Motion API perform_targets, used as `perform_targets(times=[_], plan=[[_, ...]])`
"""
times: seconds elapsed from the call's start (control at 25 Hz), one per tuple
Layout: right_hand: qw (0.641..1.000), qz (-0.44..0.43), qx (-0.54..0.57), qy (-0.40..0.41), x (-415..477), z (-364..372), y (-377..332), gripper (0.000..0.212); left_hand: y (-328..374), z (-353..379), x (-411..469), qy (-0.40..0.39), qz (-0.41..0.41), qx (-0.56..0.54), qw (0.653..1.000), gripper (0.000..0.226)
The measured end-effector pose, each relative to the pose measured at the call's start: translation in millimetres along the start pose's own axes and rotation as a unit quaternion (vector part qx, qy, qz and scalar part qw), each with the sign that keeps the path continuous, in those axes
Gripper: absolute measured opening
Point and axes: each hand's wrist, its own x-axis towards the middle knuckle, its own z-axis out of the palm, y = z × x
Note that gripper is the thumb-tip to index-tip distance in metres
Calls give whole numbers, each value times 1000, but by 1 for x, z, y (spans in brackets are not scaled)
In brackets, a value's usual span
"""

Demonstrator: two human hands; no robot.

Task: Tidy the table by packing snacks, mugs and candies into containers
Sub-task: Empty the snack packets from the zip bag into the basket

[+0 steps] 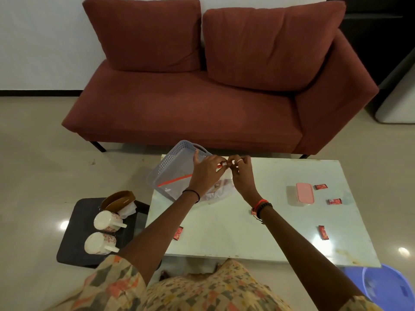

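Both hands are up at the far-left part of the pale glossy desk [247,232].

Left grip [205,173]: thumb and fingers pinched on the red zip strip [221,165] at the mouth of a clear plastic zip bag [219,187].

Right grip [241,173]: fingertips pinched on the same strip, just beside my left fingers, almost touching them.

The bag hangs from the strip, and its lower part rests on the desk between my wrists. Something pinkish lies inside; I cannot tell what.

Grey perforated plastic basket [173,162]: at the desk's far-left corner, tilted, partly past the edge and behind my left grip. A second clear bag with a red strip [175,181] lies inside it.

Small red-wrapped candies lie loose on the desk:
- three to the right [320,187] [335,201] [323,232]
- one near the left edge [178,233], partly under my left forearm
- one [253,212] half hidden by my right wrist

Clear container with pink lid [303,195]: on the desk, near the right-hand candies, lid on.

Two white patterned mugs [107,221] [100,243] lie on their sides on a black low stand [74,243] left of the desk, beside a brown cardboard box [119,199].

A dark red sofa [190,104] stands beyond the desk. A blue plastic tub [381,286] sits on the floor at near right.
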Motion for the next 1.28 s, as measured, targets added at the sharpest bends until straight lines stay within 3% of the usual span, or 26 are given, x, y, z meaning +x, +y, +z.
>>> perform_targets(times=[0.36, 0.96, 1.28], plan=[[999, -1, 11, -35, 1, -10, 1, 25, 10, 1, 4, -5, -22, -29, 999, 23], [965, 142, 206, 81, 25, -33, 22, 12, 0, 3, -23, 28, -77, 6, 997, 29], [940, 155, 275, 128, 47, -45, 30, 21, -19, 5, -49, 41, -102, 29, 994, 28]])
